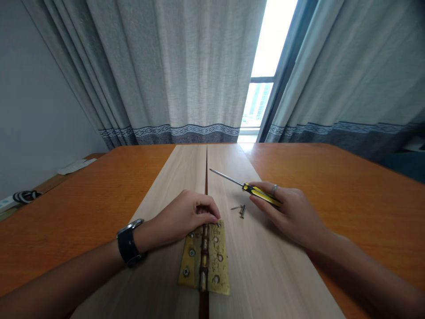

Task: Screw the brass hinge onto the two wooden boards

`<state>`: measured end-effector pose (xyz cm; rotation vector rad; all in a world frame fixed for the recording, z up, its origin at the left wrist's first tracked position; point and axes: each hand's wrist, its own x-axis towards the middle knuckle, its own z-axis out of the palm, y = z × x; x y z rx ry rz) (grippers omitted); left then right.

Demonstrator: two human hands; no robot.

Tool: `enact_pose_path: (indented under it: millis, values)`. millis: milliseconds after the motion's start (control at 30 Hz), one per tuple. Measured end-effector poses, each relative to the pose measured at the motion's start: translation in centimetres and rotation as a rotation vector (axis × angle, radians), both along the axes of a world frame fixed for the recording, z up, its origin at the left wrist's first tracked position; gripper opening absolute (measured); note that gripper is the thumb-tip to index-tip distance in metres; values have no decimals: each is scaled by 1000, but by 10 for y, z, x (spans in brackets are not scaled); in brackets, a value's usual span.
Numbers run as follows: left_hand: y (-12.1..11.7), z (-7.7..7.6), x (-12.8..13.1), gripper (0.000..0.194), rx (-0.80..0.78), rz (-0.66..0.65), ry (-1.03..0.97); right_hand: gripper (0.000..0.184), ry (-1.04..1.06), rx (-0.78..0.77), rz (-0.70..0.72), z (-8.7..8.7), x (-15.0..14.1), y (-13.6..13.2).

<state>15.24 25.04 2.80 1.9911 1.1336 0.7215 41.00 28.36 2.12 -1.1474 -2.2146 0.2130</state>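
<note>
A brass hinge (212,261) lies across the seam between two pale wooden boards (172,177) on an orange table. My left hand (181,217), with a black watch on the wrist, rests curled on the hinge's upper left corner, fingertips pressed at its top edge. My right hand (288,210) is closed on a yellow-and-black screwdriver (245,187), whose metal shaft points up and left over the right board. Two loose screws (239,209) lie on the right board just left of my right fingers.
The orange table (332,186) stretches wide on both sides of the boards. Grey curtains and a window gap stand behind the far edge. A cable and some papers (75,166) lie on a ledge at the left wall.
</note>
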Motion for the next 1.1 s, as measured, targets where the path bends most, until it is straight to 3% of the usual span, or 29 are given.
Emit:
enact_pose_path:
  millis: [200,467,1100]
  values:
    - [-1,-8,0,8,15,38,-46,31,57,-46,-14,-3,-7,-3]
    - [0,-11,3,6,-19,91,-122,31,258,-202,-216,-8,-10,1]
    - [1,-12,5,7,32,68,-140,35,305,-262,-228,-12,-14,4]
